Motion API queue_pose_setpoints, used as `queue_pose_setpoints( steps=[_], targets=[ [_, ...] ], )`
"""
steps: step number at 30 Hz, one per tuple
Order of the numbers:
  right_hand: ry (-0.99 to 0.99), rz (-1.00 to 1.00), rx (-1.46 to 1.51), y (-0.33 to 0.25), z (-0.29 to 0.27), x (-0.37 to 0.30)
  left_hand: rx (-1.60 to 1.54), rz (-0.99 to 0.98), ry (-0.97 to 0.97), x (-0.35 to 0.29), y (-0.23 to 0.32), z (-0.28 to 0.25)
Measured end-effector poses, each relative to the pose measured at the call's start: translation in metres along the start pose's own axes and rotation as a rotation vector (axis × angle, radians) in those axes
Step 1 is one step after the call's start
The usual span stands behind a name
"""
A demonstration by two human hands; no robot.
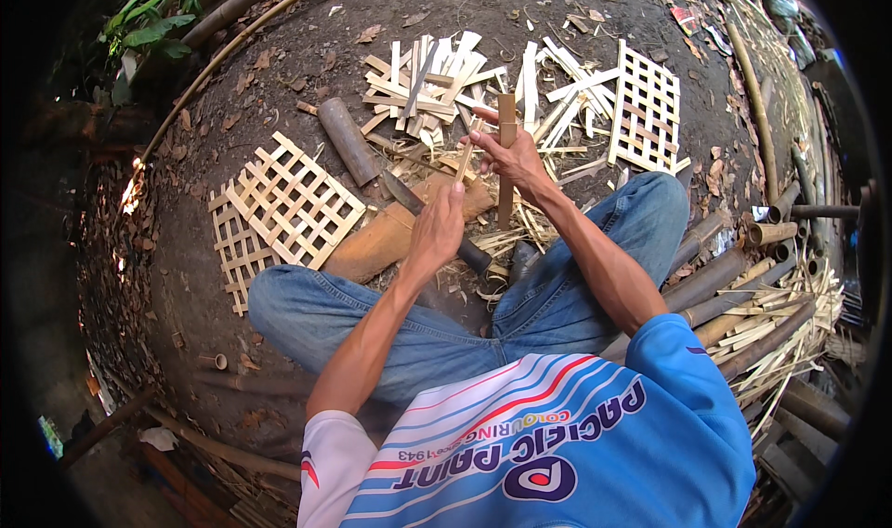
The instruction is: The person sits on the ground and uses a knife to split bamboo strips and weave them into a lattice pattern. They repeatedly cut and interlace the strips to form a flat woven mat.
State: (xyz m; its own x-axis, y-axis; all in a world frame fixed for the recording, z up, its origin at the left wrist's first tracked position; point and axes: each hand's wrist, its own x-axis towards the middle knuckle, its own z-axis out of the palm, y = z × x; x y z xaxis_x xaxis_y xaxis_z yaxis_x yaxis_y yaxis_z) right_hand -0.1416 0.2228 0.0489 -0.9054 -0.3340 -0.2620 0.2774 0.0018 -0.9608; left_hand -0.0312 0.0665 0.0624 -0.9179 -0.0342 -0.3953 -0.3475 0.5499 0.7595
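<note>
My left hand (439,225) is closed on the lower end of a thin bamboo strip (465,162), which slants up toward my other hand. My right hand (513,158) has its fingertips at the strip's upper part, and a wider brown bamboo slat (505,199) stands upright in its grip. Beneath my left forearm and hand lies a knife, its blade (401,193) pointing up-left and its dark handle (475,257) toward my lap. Under the knife rests a thick tan wooden block (373,242), partly hidden by my left hand and arm.
Woven bamboo lattices lie on the left (295,203) and right (645,110). A bamboo tube (348,141) sits beyond the block. Loose pale strips (435,84) are heaped ahead. Bamboo poles (711,282) and bundled strips (776,328) lie beside my right leg.
</note>
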Motion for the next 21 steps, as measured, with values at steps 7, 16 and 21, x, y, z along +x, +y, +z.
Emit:
queue_pose_setpoints(
  steps=[7, 16, 21],
  targets=[
    [0.003, 0.027, -0.128, 0.007, -0.005, 0.006, -0.027, 0.109, 0.053, 0.005, -0.011, 0.005],
    [-0.138, 0.076, 0.178, -0.008, -0.021, 0.006, -0.723, -0.153, -0.387, 0.002, 0.003, -0.008],
    [-0.266, 0.142, 0.390, -0.012, -0.027, 0.007, -0.670, -0.101, -0.344, -0.004, 0.004, -0.005]
  ],
)
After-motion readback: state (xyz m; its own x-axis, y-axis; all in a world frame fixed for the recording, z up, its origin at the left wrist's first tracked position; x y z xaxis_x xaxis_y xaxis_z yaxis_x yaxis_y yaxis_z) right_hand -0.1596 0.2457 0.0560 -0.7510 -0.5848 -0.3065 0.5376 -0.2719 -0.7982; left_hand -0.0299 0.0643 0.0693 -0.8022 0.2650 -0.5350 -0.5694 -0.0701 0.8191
